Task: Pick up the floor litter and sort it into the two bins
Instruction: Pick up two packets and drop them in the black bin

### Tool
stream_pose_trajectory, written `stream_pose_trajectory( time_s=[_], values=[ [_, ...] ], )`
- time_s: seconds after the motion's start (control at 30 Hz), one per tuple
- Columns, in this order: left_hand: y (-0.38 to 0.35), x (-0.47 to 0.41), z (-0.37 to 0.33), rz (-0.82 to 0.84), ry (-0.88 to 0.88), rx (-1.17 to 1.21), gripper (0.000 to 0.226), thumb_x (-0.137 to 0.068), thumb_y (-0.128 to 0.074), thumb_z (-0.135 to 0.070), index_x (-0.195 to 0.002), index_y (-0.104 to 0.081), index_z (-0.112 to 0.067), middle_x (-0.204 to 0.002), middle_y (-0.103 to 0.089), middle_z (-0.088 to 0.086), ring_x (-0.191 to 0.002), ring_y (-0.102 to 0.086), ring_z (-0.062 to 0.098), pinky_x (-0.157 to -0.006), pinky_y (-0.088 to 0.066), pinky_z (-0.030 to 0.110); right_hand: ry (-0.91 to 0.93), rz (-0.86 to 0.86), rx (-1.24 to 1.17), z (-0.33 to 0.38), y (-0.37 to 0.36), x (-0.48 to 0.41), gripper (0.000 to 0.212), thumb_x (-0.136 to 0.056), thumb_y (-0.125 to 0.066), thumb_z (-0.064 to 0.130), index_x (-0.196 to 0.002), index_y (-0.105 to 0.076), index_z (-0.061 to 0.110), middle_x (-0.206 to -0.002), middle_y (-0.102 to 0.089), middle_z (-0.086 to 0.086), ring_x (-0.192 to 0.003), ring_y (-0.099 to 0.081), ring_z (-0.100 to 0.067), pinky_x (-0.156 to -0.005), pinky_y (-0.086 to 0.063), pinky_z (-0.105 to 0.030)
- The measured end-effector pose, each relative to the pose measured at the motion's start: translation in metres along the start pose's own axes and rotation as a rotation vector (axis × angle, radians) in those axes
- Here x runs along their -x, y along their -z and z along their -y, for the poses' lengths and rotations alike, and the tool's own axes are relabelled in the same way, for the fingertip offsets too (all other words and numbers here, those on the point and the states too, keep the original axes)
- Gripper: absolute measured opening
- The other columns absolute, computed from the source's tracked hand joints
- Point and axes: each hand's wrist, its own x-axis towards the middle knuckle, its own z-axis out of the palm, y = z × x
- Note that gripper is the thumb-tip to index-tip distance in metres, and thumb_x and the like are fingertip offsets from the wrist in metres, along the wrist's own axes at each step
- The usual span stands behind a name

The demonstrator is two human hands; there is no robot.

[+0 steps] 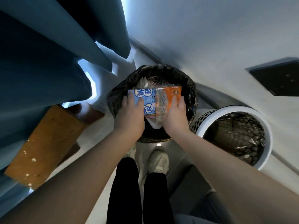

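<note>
Indoors, corner of a lived-in room, home or small office, hard to call. Heavy blue curtains (40, 70) hanging to a pale floor (178, 152), plain white wall (210, 38), wooden stool (47, 143) alongside, black bin (191, 88) and white bin (268, 131), both bag-lined, side by side.

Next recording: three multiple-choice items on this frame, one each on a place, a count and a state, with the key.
1. Where are the blue wrapper and orange wrapper held?
A) over the black-lined bin
B) inside a drawer
C) on a table

2. How many bins show?
A) one
B) two
C) three

3. What is the right hand doing?
A) hanging idle
B) pressing a switch
C) holding the orange wrapper

Key:
1 A, both wrappers are above its opening.
2 B, the black-lined bin and the white bin.
3 C, its fingers grip the wrapper.
</note>
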Motion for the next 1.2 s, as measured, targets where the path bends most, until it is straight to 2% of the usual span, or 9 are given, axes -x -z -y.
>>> stream_pose_trajectory(
  time_s=[0.07, 0.13, 0.23, 0.37, 0.47, 0.6, 0.77, 0.97, 1.2],
  values=[
    [-0.006, -0.009, 0.003, 0.126, -0.037, -0.123, 0.060, -0.087, -0.053, -0.016, -0.142, -0.030, -0.015, -0.154, -0.006, 0.020, -0.141, -0.012, 0.036, -0.107, -0.030, 0.042, 0.080, 0.074, 0.101, -0.002, -0.004, -0.002, 0.082, -0.092, -0.057, 0.015, -0.154, -0.002, 0.019, -0.160, 0.007, -0.011, -0.147, 0.003, -0.033, -0.117, -0.016, -0.040],
    [-0.017, -0.025, 0.003, 0.242, -0.053, -0.301, 0.065, -0.089, -0.051, -0.025, -0.147, -0.021, -0.018, -0.154, 0.000, 0.025, -0.142, -0.007, 0.038, -0.115, -0.016, 0.044, 0.105, 0.164, 0.178, -0.005, -0.012, -0.014, 0.079, -0.093, -0.056, 0.016, -0.153, -0.005, 0.022, -0.160, 0.011, -0.010, -0.147, 0.006, -0.036, -0.116, -0.019, -0.045],
    [-0.037, -0.049, 0.002, 0.353, -0.060, -0.520, 0.071, -0.093, -0.044, -0.033, -0.152, -0.006, -0.021, -0.154, 0.005, 0.028, -0.144, -0.002, 0.040, -0.116, 0.005, 0.048, 0.079, 0.228, 0.243, -0.011, -0.026, -0.037, 0.087, -0.088, -0.063, 0.033, -0.153, -0.006, 0.025, -0.160, 0.013, -0.011, -0.146, 0.007, -0.040, -0.115, -0.020, -0.051],
    [-0.054, -0.062, 0.001, 0.389, -0.062, -0.643, 0.079, -0.093, -0.045, -0.036, -0.151, 0.007, -0.021, -0.154, 0.005, 0.029, -0.144, -0.001, 0.040, -0.115, 0.007, 0.050, 0.061, 0.212, 0.251, -0.017, -0.039, -0.054, 0.090, -0.087, -0.065, 0.025, -0.153, -0.004, 0.027, -0.160, 0.013, -0.010, -0.146, 0.007, -0.040, -0.116, -0.018, -0.051],
    [-0.048, -0.051, 0.004, 0.333, -0.112, -0.688, 0.076, -0.094, -0.041, -0.038, -0.151, 0.005, -0.020, -0.155, 0.000, 0.028, -0.144, -0.002, 0.038, -0.115, 0.007, 0.050, 0.104, 0.181, 0.273, -0.020, -0.033, -0.047, 0.084, -0.091, -0.060, 0.023, -0.153, -0.004, 0.026, -0.160, 0.010, -0.011, -0.146, 0.004, -0.038, -0.117, -0.020, -0.050],
    [-0.015, -0.012, 0.005, 0.263, -0.179, -0.638, 0.072, -0.092, -0.043, -0.034, -0.152, -0.005, -0.020, -0.157, -0.005, 0.019, -0.144, -0.007, 0.036, -0.114, 0.010, 0.054, 0.133, 0.179, 0.324, -0.015, -0.002, -0.009, 0.080, -0.093, -0.050, 0.013, -0.154, -0.001, 0.026, -0.160, 0.011, -0.008, -0.146, 0.002, -0.037, -0.116, -0.020, -0.047],
    [0.066, 0.062, -0.001, 0.185, -0.234, -0.542, 0.068, -0.093, -0.043, -0.030, -0.151, -0.009, -0.023, -0.159, -0.007, 0.013, -0.145, -0.009, 0.031, -0.112, 0.011, 0.057, 0.233, 0.144, 0.482, 0.009, 0.061, 0.075, 0.077, -0.093, -0.052, 0.021, -0.153, -0.004, 0.025, -0.161, 0.005, -0.009, -0.146, -0.001, -0.037, -0.116, -0.019, -0.048],
    [0.174, 0.199, -0.014, 0.069, -0.096, -0.436, 0.070, -0.096, -0.040, -0.044, -0.152, -0.004, -0.023, -0.160, -0.002, 0.011, -0.146, -0.005, 0.033, -0.110, 0.010, 0.061, 0.398, 0.028, 0.614, 0.053, 0.134, 0.216, 0.074, -0.094, -0.047, 0.045, -0.153, -0.004, 0.031, -0.161, 0.004, -0.007, -0.148, 0.004, -0.033, -0.115, -0.010, -0.059],
    [0.225, 0.383, -0.034, -0.095, 0.116, -0.218, 0.074, -0.094, -0.035, -0.055, -0.152, -0.001, -0.023, -0.160, 0.002, 0.010, -0.146, -0.001, 0.034, -0.109, 0.007, 0.063, 0.563, -0.087, 0.637, 0.080, 0.189, 0.378, 0.076, -0.092, -0.046, 0.052, -0.153, -0.005, 0.032, -0.162, 0.003, -0.007, -0.147, 0.008, -0.032, -0.113, -0.002, -0.060]
  ],
)
